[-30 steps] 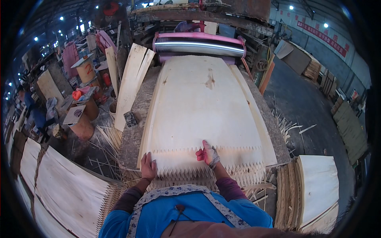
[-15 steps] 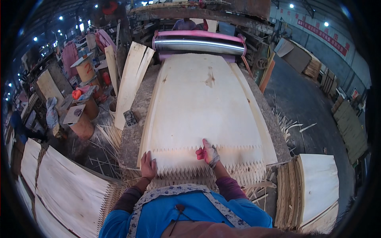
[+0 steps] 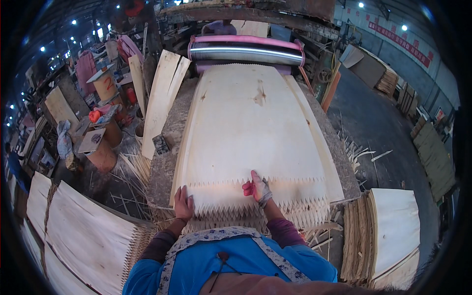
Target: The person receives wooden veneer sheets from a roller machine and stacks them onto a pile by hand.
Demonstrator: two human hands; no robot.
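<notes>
A stack of pale wood veneer sheets (image 3: 246, 132) lies before me, its near edges cut in zigzag teeth. The top sheet reaches toward a roller machine (image 3: 246, 51) with a shiny metal roller and a pink one. My left hand (image 3: 184, 203) rests at the stack's near left corner, fingers stretched along the edge. On the near part of the stack, right of the middle, lies my right hand (image 3: 257, 189) in a worn, pink-stained glove. One of its digits points forward and the others spread leftward, with nothing seen between them.
Toothed veneer piles stand at the lower left (image 3: 88, 231) and lower right (image 3: 396, 226). Long wood offcuts (image 3: 164, 98) lean left of the table, near brown drums (image 3: 98, 152). Wood scraps litter the floor (image 3: 393, 142). A person (image 3: 219, 27) is behind the machine.
The person behind the machine has shifted left, showing more of a pale board. My hands keep almost the same place and pose on the stack.
</notes>
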